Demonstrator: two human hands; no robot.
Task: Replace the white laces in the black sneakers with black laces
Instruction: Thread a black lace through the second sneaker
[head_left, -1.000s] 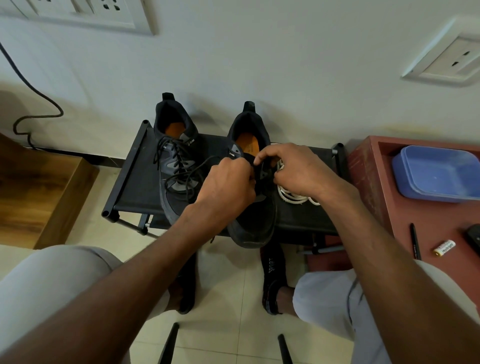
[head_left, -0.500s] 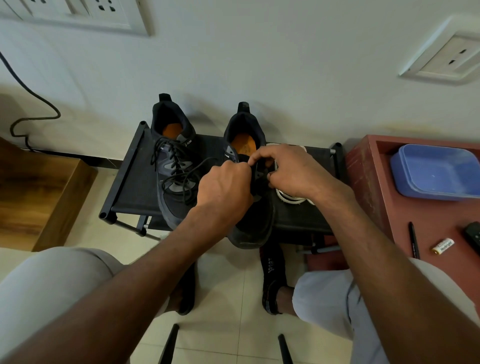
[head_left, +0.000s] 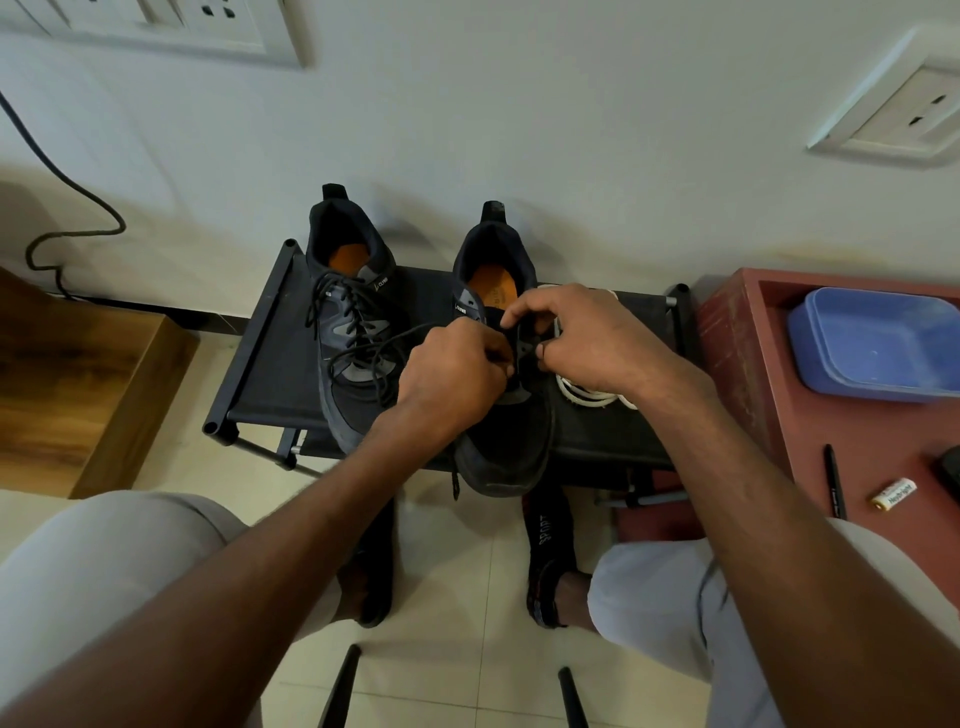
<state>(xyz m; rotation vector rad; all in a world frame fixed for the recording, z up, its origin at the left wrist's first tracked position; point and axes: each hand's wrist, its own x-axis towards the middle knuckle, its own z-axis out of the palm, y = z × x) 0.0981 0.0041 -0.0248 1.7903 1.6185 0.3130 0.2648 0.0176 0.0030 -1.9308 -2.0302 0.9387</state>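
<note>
Two black sneakers with orange insoles stand on a low black rack (head_left: 265, 374). The left sneaker (head_left: 349, 332) is threaded with a black lace whose loose ends spill over its side. Over the right sneaker (head_left: 506, 447), my left hand (head_left: 452, 382) pinches a black lace (head_left: 395, 338) at the eyelets. My right hand (head_left: 587, 338) pinches the tongue and eyelet edge from the other side. A coil of white laces (head_left: 589, 397) lies on the rack just right of that shoe, partly hidden by my right wrist.
A red-brown side table (head_left: 748, 374) at the right carries a blue plastic tub (head_left: 878, 343), a black pen (head_left: 834, 480) and a small battery (head_left: 894, 493). A wooden box (head_left: 78, 384) stands at the left. My feet in black socks rest on the tiled floor below the rack.
Both hands have stayed at the right sneaker's eyelets with small finger shifts; my left hand has edged slightly away from my right. The view has drifted a little.
</note>
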